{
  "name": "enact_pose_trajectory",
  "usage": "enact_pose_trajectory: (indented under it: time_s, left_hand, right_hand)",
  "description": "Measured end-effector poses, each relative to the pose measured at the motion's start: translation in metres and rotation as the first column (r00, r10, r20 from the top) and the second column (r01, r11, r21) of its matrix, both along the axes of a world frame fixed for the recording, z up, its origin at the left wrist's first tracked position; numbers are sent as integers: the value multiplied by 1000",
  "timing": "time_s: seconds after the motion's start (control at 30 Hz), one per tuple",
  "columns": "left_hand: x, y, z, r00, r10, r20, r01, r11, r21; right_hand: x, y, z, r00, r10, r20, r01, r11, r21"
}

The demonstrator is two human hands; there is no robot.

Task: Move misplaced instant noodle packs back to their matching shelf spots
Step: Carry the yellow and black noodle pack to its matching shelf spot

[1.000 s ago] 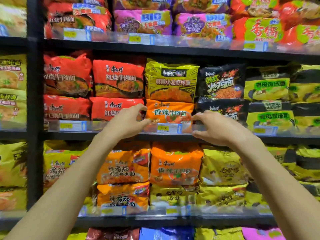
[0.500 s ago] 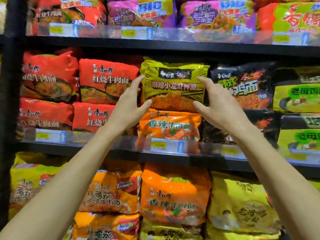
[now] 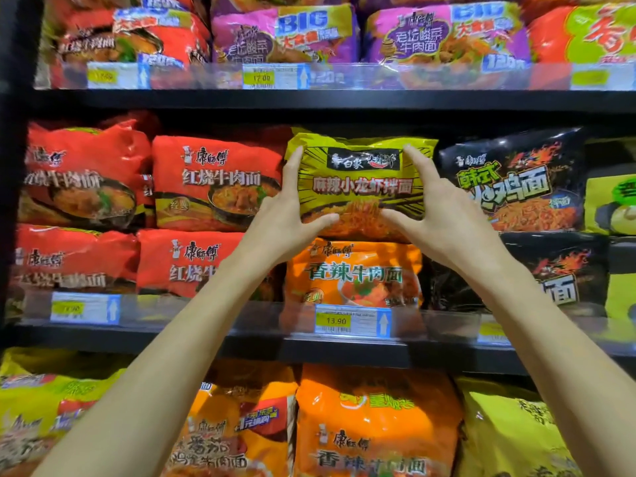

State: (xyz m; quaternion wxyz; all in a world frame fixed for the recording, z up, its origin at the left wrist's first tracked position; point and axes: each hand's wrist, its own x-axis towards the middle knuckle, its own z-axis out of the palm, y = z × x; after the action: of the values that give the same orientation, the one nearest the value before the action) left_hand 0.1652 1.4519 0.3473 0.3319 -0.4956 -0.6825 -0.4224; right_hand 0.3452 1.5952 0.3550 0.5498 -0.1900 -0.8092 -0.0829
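— Which item is being handled?

— Entry one: a yellow-green crinkled plastic noodle multipack. It is lying on top of an orange plastic noodle pack, toward the front edge of the black metal middle shelf. It is sitting between the red noodle packs and a black noodle pack.

— And the hands?

— The left hand is grasping the pack's left end, with the forefinger running up the side and the thumb pressing the lower front. The right hand is mirroring it at the right end. Both are gripping the pack, and neither is slack.

— How is it likely to be handling?

— My guess is light and puffy, with thin, slippery film over brittle noodle blocks, so hard squeezing is risking breakage. Holding the two short ends looks sound. Lifting it clear, rather than dragging, is probably keeping the orange pack from sliding over the front edge.
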Motion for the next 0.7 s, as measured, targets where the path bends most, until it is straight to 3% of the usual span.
enact_pose_trajectory:
  time_s: [0.1,0.3,0.53,0.7]
  left_hand:
    - [-4,7,-3,1000,-6,-10,7,998,68]
    - [-7,16,-13,994,-67,-86,82,978,192]
    - [0,10,-19,956,-237,-172,275,928,251]
    - [8,0,-20,940,-279,-197,327,900,287]
  right_hand:
    - [-5,2,-1,1000,-23,8,23,1000,10]
    - [-14,11,-14,992,25,-121,-18,998,59]
    - [-7,6,-17,975,112,-194,-92,990,109]
    - [8,-7,-18,959,181,-217,-147,976,161]
